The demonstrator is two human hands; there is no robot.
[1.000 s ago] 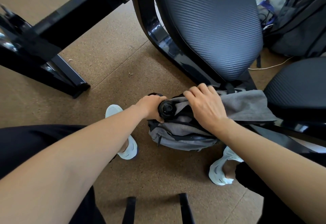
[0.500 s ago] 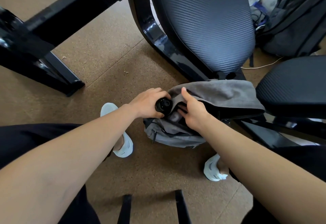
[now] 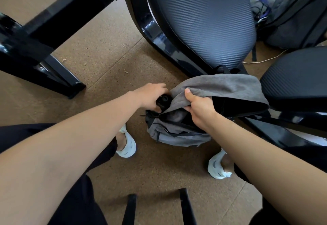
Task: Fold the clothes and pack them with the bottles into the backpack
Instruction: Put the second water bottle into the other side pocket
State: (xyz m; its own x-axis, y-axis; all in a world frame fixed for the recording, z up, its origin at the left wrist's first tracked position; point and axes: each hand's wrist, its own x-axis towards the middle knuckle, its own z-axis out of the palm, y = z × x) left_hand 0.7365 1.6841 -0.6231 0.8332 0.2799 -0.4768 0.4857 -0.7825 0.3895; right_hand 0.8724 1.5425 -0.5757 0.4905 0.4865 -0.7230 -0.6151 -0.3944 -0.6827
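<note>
The gray backpack [image 3: 178,136] sits on the brown floor [image 3: 106,56] at the centre of the frame, between two white shoes [image 3: 127,144] and just in front of a black chair seat [image 3: 203,17]. The left hand [image 3: 151,95] grips a black bottle [image 3: 163,100] at the left edge of the bag's mouth, its fingers [image 3: 158,87] wrapped round the bottle's neck; the body below the cap is hidden by the hand and the fabric. The right hand [image 3: 200,107] holds up a gray flap [image 3: 221,86] with a black underside, probably the backpack's own opened top, its fingers [image 3: 192,107] clamped on the flap's near edge. Gray cloth shows inside the opening beneath it. A second seat [image 3: 297,76] lies at the right edge, a dark bag [image 3: 297,12] in the upper right corner, and a white cable [image 3: 261,60] runs across the floor between them.
</note>
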